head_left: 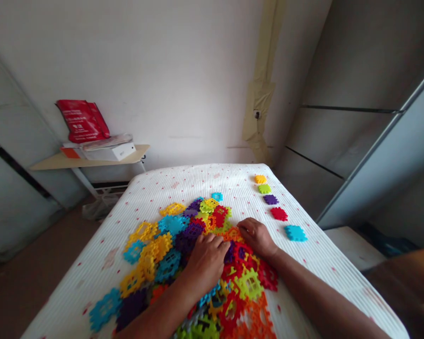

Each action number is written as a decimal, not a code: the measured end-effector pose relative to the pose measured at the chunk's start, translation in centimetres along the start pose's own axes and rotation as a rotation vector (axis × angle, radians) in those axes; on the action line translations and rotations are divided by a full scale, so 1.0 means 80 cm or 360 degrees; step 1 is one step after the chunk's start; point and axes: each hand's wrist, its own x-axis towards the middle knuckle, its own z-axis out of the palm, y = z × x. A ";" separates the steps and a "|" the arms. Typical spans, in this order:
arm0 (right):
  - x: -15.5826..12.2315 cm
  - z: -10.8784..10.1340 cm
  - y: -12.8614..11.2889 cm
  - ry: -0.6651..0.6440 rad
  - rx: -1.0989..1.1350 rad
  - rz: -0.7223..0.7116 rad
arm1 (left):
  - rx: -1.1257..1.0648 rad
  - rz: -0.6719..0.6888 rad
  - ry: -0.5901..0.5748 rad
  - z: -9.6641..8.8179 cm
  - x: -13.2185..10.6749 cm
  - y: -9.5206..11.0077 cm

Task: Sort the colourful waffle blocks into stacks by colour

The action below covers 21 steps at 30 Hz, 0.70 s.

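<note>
A heap of colourful plastic interlocking tiles with notched edges (249, 284) covers the middle of the table. My left hand (208, 259) rests over the heap, its fingers curled down among the tiles so the tips are hidden. To the right, my right hand (257, 237) lies at the heap's edge with bent fingers, beside an orange tile (233, 233). What either hand grips, if anything, is hidden beneath the fingers. In a row along the right side lie single tiles: yellow (260, 179), green (264, 189), purple (270, 199), red (279, 213) and blue (296, 233).
A white ribbed cloth with red dots (191, 179) covers the table. At the left, a small wooden table (53, 161) bears a white box (118, 151) and a red bag (82, 122). A grey cabinet (339, 136) stands at the right. Something brown and blurred (406, 287) shows at lower right.
</note>
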 end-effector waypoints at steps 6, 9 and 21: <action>0.001 0.004 0.002 0.0011 -0.0030 -0.0032 | -0.0020 -0.0035 -0.0017 0.006 0.003 -0.003; 0.001 0.004 0.003 0.0022 -0.0055 -0.0068 | -0.0101 -0.0056 0.0038 0.011 0.002 -0.006; 0.001 0.008 0.009 0.0131 -0.0040 -0.0211 | -0.0987 -0.0307 0.0354 -0.015 -0.003 -0.012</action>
